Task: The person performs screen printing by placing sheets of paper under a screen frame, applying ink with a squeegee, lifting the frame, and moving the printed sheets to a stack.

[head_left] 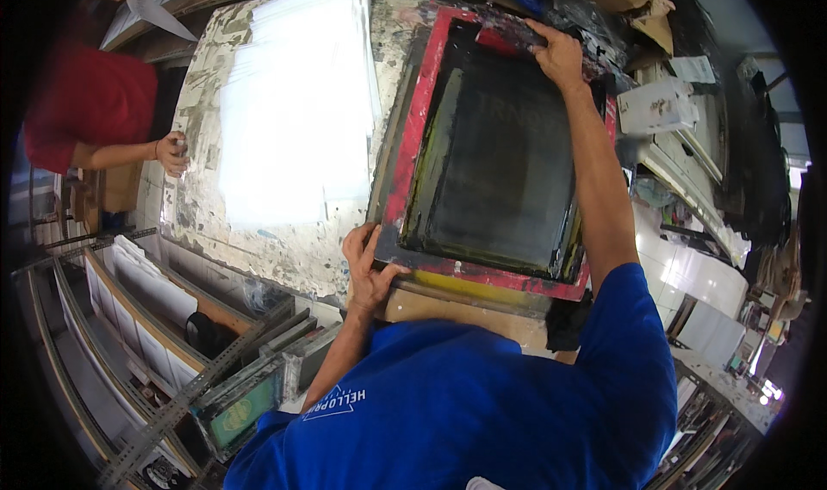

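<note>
A screen printing frame (422,85) with red-painted bars and a dark mesh lies slanted before me on the right side of the table. Faint lettering shows in the mesh, and dark and yellowish ink lines its inner edges. At the near left corner my left hand (368,270) grips the frame, thumb along the near bar and fingers up the left side. My right hand (560,58) reaches across to the far bar and holds it there, index finger stretched left over smeared dark ink. Its other fingertips are partly hidden. A stack of white sheets (297,111) lies left of the frame.
The table (194,180) is paint-stained. At the left, a person in a red top (95,102) rests one hand on its edge and holds a white sheet (159,15). Racks (129,318) stand at the lower left. A white container (659,104) sits right of the frame.
</note>
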The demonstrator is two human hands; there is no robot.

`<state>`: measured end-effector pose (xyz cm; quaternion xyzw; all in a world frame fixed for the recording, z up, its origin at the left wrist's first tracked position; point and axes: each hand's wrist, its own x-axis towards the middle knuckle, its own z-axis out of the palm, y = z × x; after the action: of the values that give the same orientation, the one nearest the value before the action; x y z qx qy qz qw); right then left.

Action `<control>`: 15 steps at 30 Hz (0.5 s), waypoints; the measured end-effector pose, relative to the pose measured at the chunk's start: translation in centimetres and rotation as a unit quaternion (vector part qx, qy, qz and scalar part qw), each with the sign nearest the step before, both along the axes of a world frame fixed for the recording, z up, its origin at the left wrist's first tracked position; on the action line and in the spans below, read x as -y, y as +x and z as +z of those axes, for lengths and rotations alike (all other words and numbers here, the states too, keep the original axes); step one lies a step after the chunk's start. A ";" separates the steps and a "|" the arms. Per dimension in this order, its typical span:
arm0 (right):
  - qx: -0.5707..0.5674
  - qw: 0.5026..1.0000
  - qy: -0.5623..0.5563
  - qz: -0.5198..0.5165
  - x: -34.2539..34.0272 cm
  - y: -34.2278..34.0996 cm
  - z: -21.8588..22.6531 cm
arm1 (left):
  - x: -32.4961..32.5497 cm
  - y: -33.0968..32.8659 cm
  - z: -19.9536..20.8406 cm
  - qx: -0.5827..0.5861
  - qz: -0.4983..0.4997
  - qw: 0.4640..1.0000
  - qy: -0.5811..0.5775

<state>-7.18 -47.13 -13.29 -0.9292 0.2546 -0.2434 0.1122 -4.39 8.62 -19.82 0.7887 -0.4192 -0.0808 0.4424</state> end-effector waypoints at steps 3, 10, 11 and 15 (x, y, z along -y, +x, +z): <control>-0.017 0.984 0.142 -0.102 -2.1 -1.9 4.3 | -0.4 -0.4 -1.2 -0.044 0.026 0.999 -0.004; 0.173 0.881 0.436 -0.052 -14.2 -9.6 8.6 | 0.2 -1.1 -0.6 -0.088 0.044 0.989 -0.106; 0.151 0.915 0.374 -0.027 -17.0 -11.0 9.2 | 0.5 -1.0 0.4 -0.087 0.047 0.987 -0.129; -0.026 0.972 0.233 -0.028 -27.6 -14.7 15.7 | 2.8 0.0 4.9 -0.022 0.047 0.977 -0.208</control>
<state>-21.89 -19.58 2.45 -0.8761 0.3327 -0.1557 0.3123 -4.39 5.81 -14.88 0.6961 -0.3793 0.0116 0.6095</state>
